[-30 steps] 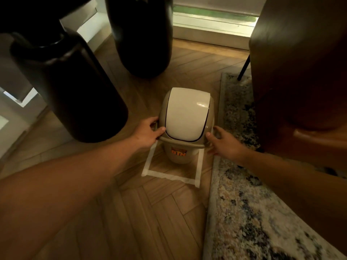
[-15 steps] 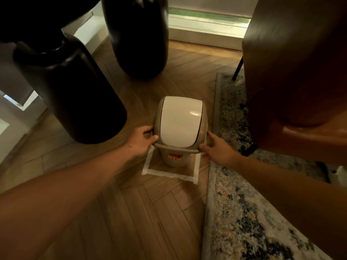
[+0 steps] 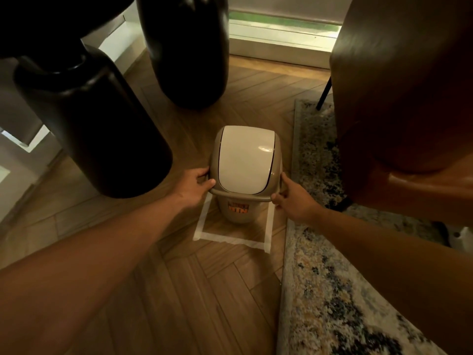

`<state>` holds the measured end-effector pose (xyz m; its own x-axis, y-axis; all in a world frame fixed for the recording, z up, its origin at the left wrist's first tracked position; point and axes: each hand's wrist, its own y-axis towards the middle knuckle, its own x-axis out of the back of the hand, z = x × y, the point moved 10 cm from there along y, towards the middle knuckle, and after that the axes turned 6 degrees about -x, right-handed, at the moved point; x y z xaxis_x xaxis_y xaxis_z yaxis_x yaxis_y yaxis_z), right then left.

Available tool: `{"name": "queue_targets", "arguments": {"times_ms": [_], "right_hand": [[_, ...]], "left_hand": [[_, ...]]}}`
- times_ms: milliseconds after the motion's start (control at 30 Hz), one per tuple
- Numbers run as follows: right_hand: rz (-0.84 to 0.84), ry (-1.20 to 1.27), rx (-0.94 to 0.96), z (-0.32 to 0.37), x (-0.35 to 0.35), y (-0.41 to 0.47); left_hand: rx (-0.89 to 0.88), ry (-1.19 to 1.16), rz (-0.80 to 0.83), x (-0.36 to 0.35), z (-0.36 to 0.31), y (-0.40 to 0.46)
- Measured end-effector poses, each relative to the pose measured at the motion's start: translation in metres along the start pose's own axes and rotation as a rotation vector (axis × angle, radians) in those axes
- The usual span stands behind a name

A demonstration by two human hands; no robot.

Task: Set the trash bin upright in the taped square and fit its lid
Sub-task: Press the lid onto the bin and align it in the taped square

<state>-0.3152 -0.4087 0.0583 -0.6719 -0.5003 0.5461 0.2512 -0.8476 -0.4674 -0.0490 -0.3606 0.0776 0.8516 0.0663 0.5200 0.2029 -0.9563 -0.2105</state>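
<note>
A small beige trash bin (image 3: 238,213) with an orange label stands upright inside the white taped square (image 3: 230,240) on the wooden floor. Its lid (image 3: 243,160), beige with a white swing flap, sits on top of the bin. My left hand (image 3: 193,187) grips the lid's left rim, thumb on the top edge. On the opposite side my right hand (image 3: 291,199) presses its fingers against the lid's right rim. The far side of the taped square is hidden behind the bin.
Two large dark vases (image 3: 97,129) (image 3: 186,52) stand to the left and behind the bin. A patterned rug (image 3: 330,290) runs along the right, touching the tape. A brown chair (image 3: 404,98) looms at the right, with a window sill (image 3: 279,44) beyond.
The lid has come down level onto the bin. Both hands stayed on its rim, the right hand closing in against the right edge.
</note>
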Motion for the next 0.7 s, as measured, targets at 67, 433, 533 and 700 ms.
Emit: {"name": "queue_targets", "arguments": {"times_ms": [67,433,533,700], "right_hand": [[-0.03,-0.057,0.024,0.0,0.002,-0.002],[-0.216,-0.246,0.336,0.047,0.008,-0.021],[-0.214,-0.368,0.38,0.055,0.003,-0.016],[-0.217,-0.346,0.355,0.054,0.003,-0.004]], "left_hand": [[-0.04,0.075,0.037,-0.003,-0.002,-0.001],[-0.306,0.313,0.086,-0.004,-0.031,-0.004],[-0.365,0.328,0.114,-0.01,-0.035,0.004],[-0.423,0.374,0.117,-0.017,-0.039,0.01]]}}
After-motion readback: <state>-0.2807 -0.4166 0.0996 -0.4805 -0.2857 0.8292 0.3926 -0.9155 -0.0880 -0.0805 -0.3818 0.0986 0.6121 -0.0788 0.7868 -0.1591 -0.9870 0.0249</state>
